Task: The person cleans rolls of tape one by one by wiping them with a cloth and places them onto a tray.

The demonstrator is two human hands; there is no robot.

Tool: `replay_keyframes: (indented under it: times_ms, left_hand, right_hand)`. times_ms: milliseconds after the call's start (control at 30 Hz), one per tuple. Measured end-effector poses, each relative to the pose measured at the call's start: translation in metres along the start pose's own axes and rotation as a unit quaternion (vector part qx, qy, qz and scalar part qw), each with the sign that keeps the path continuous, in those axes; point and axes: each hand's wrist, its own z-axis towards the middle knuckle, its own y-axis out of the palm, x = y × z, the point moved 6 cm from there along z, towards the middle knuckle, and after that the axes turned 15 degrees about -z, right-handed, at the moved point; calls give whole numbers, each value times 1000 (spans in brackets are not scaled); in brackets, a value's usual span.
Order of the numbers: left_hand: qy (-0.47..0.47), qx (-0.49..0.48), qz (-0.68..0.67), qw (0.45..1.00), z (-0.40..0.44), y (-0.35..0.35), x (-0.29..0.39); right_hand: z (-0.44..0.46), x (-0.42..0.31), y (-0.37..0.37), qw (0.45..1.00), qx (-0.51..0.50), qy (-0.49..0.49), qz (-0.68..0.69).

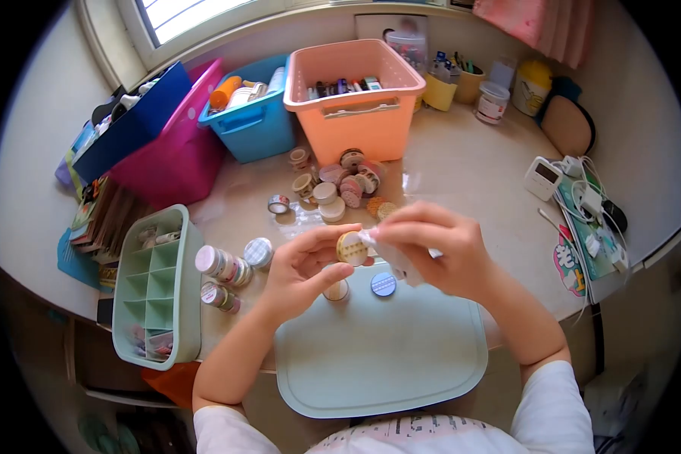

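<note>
Near the middle of the view, my left hand [299,268] is closed around a small yellow-and-white patterned roll of tape [352,249], thumb and fingers on its edge. My right hand [450,242] pinches a crumpled white tissue or thin wrap [395,256], which touches the roll's right side; which of these it is, I cannot tell. Below the hands, a blue patterned tape roll [383,284] rests on a pale green lid [382,356]. Beside it, a beige roll [337,290] is partly covered by my left hand.
A pile of tape rolls [352,189] lies before a peach bin [348,132]. Stacked rolls [223,265] stand by a green divided box [181,295] at left. Blue [257,136] and magenta [163,166] bins line the back. Cables and a white device [542,178] lie right.
</note>
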Motion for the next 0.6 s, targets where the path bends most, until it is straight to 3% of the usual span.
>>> replay_keyframes:
  times_ms: [100,233,267,367,433,467,600]
  left_hand:
    - [-41,-9,26,999,-1,-5,-6]
    - [-56,-5,79,995,-1,-9,-13]
    - [-33,25,100,994,-2,-8,-12]
    - [-5,-6,142,990,-1,-13,-10]
    - [8,14,146,989,-1,-8,-7]
    - [18,34,148,988,-2,-6,-6]
    - [47,81,189,978,-4,-7,-1]
  right_hand:
    - [-3,8,3,991,34,114,60]
    - [-12,0,21,986,19,135,100]
    - [-13,0,20,986,21,136,96]
    - [-14,4,19,984,28,145,100]
    - [-17,16,19,964,41,228,132]
    - [-15,14,20,976,26,183,115]
    - [-16,-3,30,979,5,156,130]
